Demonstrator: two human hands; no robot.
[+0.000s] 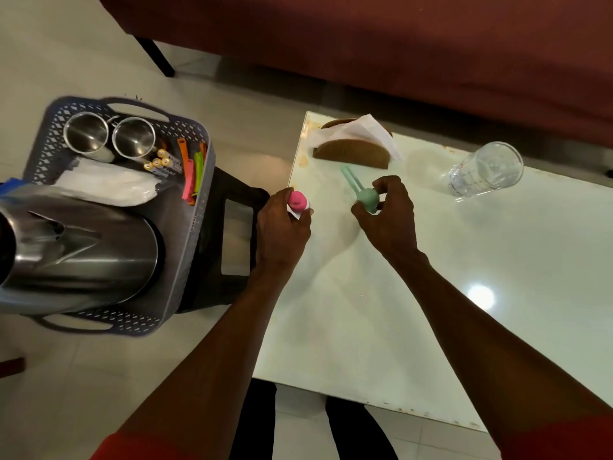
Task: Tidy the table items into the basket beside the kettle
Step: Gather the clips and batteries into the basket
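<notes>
the left hand (282, 224) is closing its fingers around a pink round-topped item (297, 200) at the left edge of the white table (431, 293), with a bit of white showing under the pink top. the right hand (388, 214) is pinching a mint-green round-headed item (368, 198) between thumb and fingertips, its 2 thin green prongs (350, 177) pointing away toward the wooden napkin holder (353, 154). both items are sitting low over the tabletop; whether they are touching it is hard to tell.

the napkin holder is standing at the far left corner of the table with white paper napkins (361, 129) sticking out of it, just beyond the prongs. a clear drinking glass (486, 169) is lying tilted on its side well to the right, apart from both hands.

the grey lattice basket (199, 227) is resting off the table to the left, on a dark stool (232, 200) that is sitting between basket and table. inside it, 2 steel cups (109, 134) are standing at the far end, with batteries (162, 162), coloured clips (192, 174) and a white wrapped pack (106, 184) beside them. the steel kettle (76, 247) is filling the near end of the basket, crowding the free space.
</notes>
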